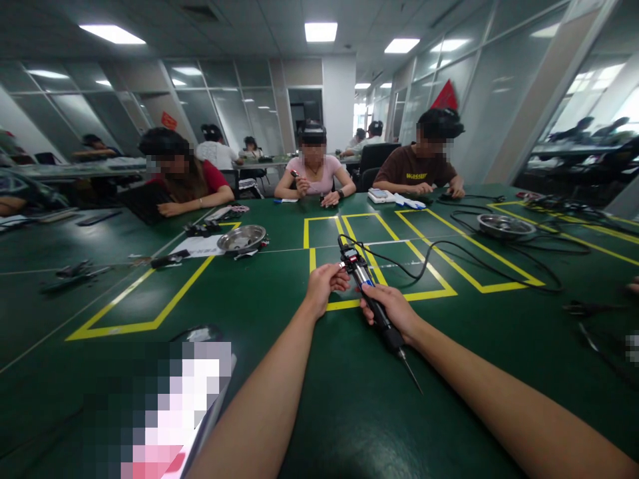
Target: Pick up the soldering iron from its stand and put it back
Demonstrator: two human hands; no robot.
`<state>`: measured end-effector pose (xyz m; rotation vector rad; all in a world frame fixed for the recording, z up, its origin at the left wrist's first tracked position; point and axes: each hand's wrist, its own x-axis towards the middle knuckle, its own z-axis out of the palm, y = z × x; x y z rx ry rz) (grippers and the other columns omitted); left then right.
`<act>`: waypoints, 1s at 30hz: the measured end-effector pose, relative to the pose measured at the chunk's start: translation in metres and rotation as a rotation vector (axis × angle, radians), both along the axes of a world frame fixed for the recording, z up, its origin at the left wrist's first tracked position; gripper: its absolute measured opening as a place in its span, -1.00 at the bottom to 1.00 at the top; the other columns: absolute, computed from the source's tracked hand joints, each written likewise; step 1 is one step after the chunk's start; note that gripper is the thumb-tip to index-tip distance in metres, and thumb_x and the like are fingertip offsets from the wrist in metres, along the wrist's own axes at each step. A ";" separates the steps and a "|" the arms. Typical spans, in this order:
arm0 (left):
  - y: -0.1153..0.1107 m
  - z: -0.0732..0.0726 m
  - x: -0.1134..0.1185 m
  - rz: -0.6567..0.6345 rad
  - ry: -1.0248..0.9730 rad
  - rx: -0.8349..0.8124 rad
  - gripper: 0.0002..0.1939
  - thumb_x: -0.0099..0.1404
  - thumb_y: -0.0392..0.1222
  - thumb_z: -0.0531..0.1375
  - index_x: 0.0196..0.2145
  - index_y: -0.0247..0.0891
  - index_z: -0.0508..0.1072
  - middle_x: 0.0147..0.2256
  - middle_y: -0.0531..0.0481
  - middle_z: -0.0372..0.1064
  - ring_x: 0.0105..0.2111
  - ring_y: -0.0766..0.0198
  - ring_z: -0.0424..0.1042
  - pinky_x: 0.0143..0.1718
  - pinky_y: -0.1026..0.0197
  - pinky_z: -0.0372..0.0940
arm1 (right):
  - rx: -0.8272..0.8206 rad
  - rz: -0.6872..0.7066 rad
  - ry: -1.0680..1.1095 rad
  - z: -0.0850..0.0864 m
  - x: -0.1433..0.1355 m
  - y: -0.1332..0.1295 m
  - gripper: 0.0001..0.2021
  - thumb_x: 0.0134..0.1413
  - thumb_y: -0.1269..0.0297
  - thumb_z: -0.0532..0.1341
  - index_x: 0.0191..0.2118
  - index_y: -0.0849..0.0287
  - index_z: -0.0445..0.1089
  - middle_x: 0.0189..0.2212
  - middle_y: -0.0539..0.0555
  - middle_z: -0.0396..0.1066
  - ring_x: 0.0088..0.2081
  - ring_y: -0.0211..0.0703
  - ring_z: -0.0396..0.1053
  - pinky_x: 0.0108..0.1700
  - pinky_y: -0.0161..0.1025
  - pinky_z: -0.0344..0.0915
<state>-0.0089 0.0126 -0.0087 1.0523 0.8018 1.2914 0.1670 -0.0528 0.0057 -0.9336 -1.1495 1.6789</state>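
Observation:
My right hand (392, 307) is wrapped round the black grip of a corded electric screwdriver (366, 281). Its long thin bit points down toward me, to the right of the grip, and the cord end is uppermost. Beside that upper end, my left hand (327, 286) has its thumb and forefinger pinched together, touching or very near the tool. What lies between those fingertips is too small to make out. A black cord (422, 274) runs from the screwdriver's top across the table to the right.
The green table (349, 412) carries yellow tape outlines. Metal bowls stand at left (242, 239) and right (505, 226). A black-handled tool (167, 258) and paper lie left; cables (559, 211) tangle at right. A pixelated device (200, 399) is near my left forearm. Several people sit opposite.

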 end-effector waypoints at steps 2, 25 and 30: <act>0.000 0.000 0.000 0.016 -0.002 0.001 -0.69 0.17 -0.03 0.23 -0.34 -0.40 0.40 -0.47 -0.14 0.46 -0.57 0.30 0.42 -0.54 0.29 0.27 | -0.003 -0.001 0.005 0.001 0.000 0.000 -0.61 0.03 -0.03 0.28 -0.43 0.28 0.36 -0.68 0.02 0.31 -0.66 -0.33 0.24 -0.61 -0.38 0.20; 0.003 -0.003 -0.001 -0.046 -0.018 -0.003 -0.67 0.16 -0.01 0.24 -0.33 -0.39 0.39 -0.44 -0.12 0.42 -0.53 0.28 0.44 -0.52 0.29 0.26 | 0.023 0.030 -0.032 -0.003 0.003 0.001 -0.60 0.04 -0.05 0.26 -0.42 0.28 0.36 -0.68 0.01 0.32 -0.66 -0.31 0.25 -0.61 -0.37 0.19; 0.002 -0.004 -0.001 -0.043 -0.015 0.020 -0.66 0.16 0.02 0.25 -0.34 -0.36 0.37 -0.45 -0.08 0.41 -0.53 0.30 0.44 -0.51 0.29 0.27 | 0.019 0.039 -0.016 -0.003 0.004 0.001 -0.63 0.02 -0.02 0.29 -0.39 0.26 0.37 -0.66 0.00 0.33 -0.66 -0.31 0.25 -0.62 -0.37 0.19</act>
